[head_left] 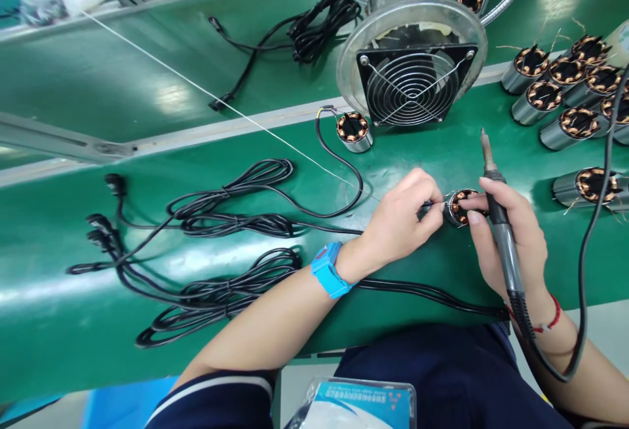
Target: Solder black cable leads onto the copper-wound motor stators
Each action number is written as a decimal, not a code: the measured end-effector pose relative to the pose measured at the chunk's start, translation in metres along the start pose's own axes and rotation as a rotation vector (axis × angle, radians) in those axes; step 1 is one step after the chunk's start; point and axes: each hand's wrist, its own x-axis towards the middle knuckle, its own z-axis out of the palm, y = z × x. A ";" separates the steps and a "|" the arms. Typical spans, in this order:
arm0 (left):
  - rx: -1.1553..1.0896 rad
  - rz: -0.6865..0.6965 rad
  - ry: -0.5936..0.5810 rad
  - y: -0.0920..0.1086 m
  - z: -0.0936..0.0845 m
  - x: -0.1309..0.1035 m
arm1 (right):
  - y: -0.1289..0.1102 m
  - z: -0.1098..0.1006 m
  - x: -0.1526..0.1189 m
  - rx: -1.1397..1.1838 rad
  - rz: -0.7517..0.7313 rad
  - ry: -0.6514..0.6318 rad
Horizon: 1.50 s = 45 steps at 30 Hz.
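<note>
My left hand (405,216) is closed in a pinch on the end of a black cable (426,206), right beside a motor stator (458,207) with copper windings. A thin pale wire (255,126) runs down from the upper left to this hand; whether the fingers grip it too is hidden. My right hand (515,239) holds a soldering iron (500,226) against the palm, its tip pointing up and away from the stator. The thumb and a finger of that same hand touch the stator's right side. My fingers cover part of the stator.
A fan with a round metal hood (413,92) hangs over the bench's back. One wired stator (354,131) stands left of it; several more stators (531,101) stand at right. Coiled black power cords (230,219) lie at left. The iron's cord (584,272) loops at right.
</note>
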 end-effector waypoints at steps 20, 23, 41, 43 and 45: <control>0.007 0.209 -0.008 0.004 -0.008 -0.006 | -0.008 0.007 0.003 0.083 -0.001 0.049; 0.071 0.244 -0.020 0.003 -0.007 -0.007 | -0.009 0.008 0.005 0.153 0.009 0.048; -0.018 -0.070 -0.048 0.002 -0.005 -0.004 | 0.011 -0.007 0.009 -0.110 -0.149 -0.123; -0.038 -0.107 -0.051 0.004 -0.005 -0.004 | 0.010 -0.002 0.012 -0.152 -0.123 -0.064; -0.057 -0.128 -0.051 0.005 -0.004 -0.004 | 0.010 0.001 0.013 -0.161 -0.107 -0.026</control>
